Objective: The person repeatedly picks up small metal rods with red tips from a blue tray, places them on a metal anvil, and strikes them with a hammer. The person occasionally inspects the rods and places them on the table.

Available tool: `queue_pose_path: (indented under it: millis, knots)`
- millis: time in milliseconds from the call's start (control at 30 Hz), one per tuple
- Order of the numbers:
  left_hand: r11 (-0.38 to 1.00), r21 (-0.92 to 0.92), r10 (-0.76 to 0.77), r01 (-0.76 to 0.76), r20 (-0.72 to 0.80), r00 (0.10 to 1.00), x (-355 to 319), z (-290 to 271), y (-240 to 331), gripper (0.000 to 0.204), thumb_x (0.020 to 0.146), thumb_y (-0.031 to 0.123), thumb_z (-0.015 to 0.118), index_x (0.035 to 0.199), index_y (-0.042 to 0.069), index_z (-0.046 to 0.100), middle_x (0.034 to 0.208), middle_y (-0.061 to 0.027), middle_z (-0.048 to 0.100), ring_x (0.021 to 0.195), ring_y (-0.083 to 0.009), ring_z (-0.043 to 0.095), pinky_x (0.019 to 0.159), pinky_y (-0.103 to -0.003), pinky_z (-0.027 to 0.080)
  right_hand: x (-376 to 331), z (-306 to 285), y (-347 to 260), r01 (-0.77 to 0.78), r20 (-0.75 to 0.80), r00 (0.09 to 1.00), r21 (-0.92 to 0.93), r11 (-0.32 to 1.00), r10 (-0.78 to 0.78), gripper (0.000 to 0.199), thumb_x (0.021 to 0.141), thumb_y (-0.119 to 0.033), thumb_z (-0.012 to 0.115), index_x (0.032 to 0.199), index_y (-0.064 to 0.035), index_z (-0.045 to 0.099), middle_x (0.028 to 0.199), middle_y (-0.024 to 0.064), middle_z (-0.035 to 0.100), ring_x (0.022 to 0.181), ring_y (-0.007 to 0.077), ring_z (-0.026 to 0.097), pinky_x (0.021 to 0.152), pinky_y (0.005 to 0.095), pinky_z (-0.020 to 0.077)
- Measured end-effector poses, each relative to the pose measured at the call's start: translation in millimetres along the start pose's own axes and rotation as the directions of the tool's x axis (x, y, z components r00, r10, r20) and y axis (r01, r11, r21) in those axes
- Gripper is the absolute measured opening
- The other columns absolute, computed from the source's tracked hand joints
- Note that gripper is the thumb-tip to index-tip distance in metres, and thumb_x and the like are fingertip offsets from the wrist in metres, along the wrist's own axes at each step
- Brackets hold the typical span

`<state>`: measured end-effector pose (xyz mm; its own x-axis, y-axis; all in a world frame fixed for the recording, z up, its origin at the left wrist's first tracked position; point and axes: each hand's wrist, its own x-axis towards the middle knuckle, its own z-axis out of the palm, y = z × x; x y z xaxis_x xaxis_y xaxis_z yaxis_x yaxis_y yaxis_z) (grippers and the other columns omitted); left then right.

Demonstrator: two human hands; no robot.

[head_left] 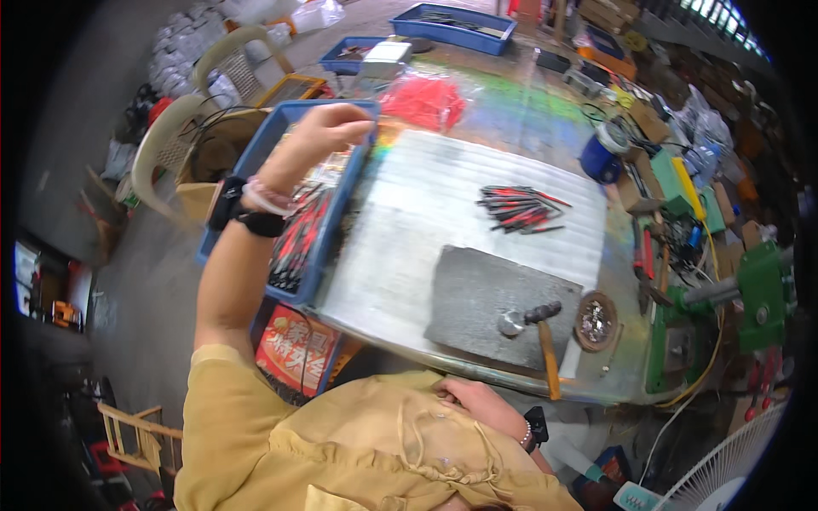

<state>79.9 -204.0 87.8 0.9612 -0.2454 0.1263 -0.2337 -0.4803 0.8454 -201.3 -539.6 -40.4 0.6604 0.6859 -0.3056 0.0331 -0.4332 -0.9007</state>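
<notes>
The left hand (334,130), fingers bunched, any grip untellable, hangs over the far end of the blue rectangular plastic tray (337,223). Slim red-and-black rods (300,234) lie inside, nearer the person, mostly lengthwise. The right hand (467,399), contents hidden, is farther, rightward of the tray.

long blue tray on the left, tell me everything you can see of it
The long blue rectangular tray looks like plastic, with raised walls and an open top. It sits slantwise, just left of the flat white ribbed sheet. Many slim black and red sticks lie heaped inside. The bare left forearm hides part of it, and the left hand is over its far end; whether they touch is unclear. What supports it underneath is hidden.
</notes>
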Motion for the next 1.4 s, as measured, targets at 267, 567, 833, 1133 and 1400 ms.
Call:
queue_pose_path:
  millis: [267, 567, 833, 1133, 1400]
  knots:
    - [0.875, 0.05, -0.43, 0.481, -0.371, 0.823, -147, -161, -112, 0.024, 0.088, 0.024, 0.066, 0.102, 0.004, 0.068, 0.088, -0.0003, 0.067, 0.077, -0.0085, 0.061, 0.066, -0.023, 0.047, 39, 8, -34, -0.156, 0.203, 0.967, -0.007, 0.988, 0.154, 0.033, 0.093, -0.023, 0.06, 0.113, 0.0024, 0.059, 0.097, 0.022, 0.066, 0.092, 0.0343, 0.066, 0.079, 0.0374, 0.0508]
    - [0.711, 0.618, -0.234, 0.336, -0.244, 0.941, -108, -121, -216, 0.029, 0.074, 0.021, 0.073, 0.092, -0.001, 0.069, 0.085, -0.0203, 0.068, 0.083, -0.0333, 0.067, 0.072, -0.039, 0.051, 67, 18, -53, -0.161, 0.164, 0.972, -0.051, 0.986, 0.167, 0.029, 0.092, -0.02, 0.061, 0.11, 0.003, 0.058, 0.098, 0.0207, 0.065, 0.091, 0.0327, 0.065, 0.079, 0.0357, 0.0503]
    - [0.876, 0.36, -0.362, 0.32, 0.052, 0.931, -78, -98, -215, 0.024, 0.073, 0.022, 0.073, 0.083, 0.001, 0.066, 0.075, -0.0122, 0.066, 0.073, -0.0252, 0.065, 0.066, -0.038, 0.05, 78, 23, -52, -0.294, 0.101, 0.954, 0.11, 0.95, 0.283, 0.029, 0.092, -0.018, 0.063, 0.111, 0.0031, 0.057, 0.096, 0.0186, 0.065, 0.088, 0.0277, 0.065, 0.078, 0.0338, 0.0503]
    - [0.796, 0.599, -0.131, 0.089, 0.026, 0.991, -83, -78, -193, 0.046, 0.072, 0.037, 0.078, 0.094, 0.0, 0.06, 0.088, -0.0177, 0.064, 0.085, -0.0345, 0.062, 0.076, -0.042, 0.048, 102, 21, -56, -0.253, 0.168, 0.953, -0.011, 0.967, 0.251, 0.031, 0.093, -0.019, 0.063, 0.111, 0.0048, 0.057, 0.093, 0.0204, 0.065, 0.087, 0.0296, 0.066, 0.077, 0.0352, 0.0506]
    - [0.773, 0.611, -0.246, 0.172, 0.039, 0.969, -63, -81, -193, 0.031, 0.074, 0.023, 0.07, 0.092, 0.0, 0.06, 0.089, -0.0202, 0.065, 0.09, -0.037, 0.063, 0.077, -0.042, 0.049, 103, 17, -62, -0.295, 0.186, 0.939, -0.002, 0.956, 0.29, 0.031, 0.093, -0.019, 0.062, 0.112, 0.0051, 0.057, 0.096, 0.022, 0.065, 0.091, 0.0308, 0.066, 0.079, 0.0353, 0.0513]
